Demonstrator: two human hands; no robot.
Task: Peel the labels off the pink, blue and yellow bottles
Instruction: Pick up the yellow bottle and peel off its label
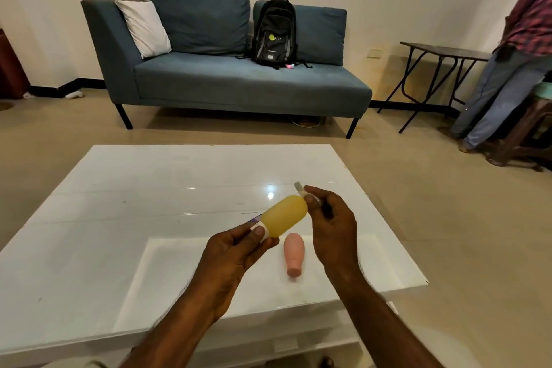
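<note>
the main risk from here is the label [299,188] tearing or springing back: the pale strip pinched at the right hand's fingertips looks thin and is blurred, so i cannot tell whether it is fully free of the yellow bottle [285,215] or attached at its far end. a fast or sideways pull could leave a scrap stuck to the bottle. a second risk is the bottle slipping, since the left hand grips it only at the white cap end, and a hard tug from the other end could twist it loose and drop it onto the pink bottle [294,254] lying just below it on the white table [119,203].

the left hand [236,251] comes up from below the yellow bottle, thumb and fingers closed around its cap end, holding it tilted above the table with the rounded base pointing up and away. the right hand [328,224] sits just beside that base, palm turned inward, thumb and forefinger clenched on the strip, the other fingers loosely curled.

the pink bottle rests on its side, nearer the person than the yellow one, with no label visible on it. no blue bottle shows anywhere around the yellow one.
</note>
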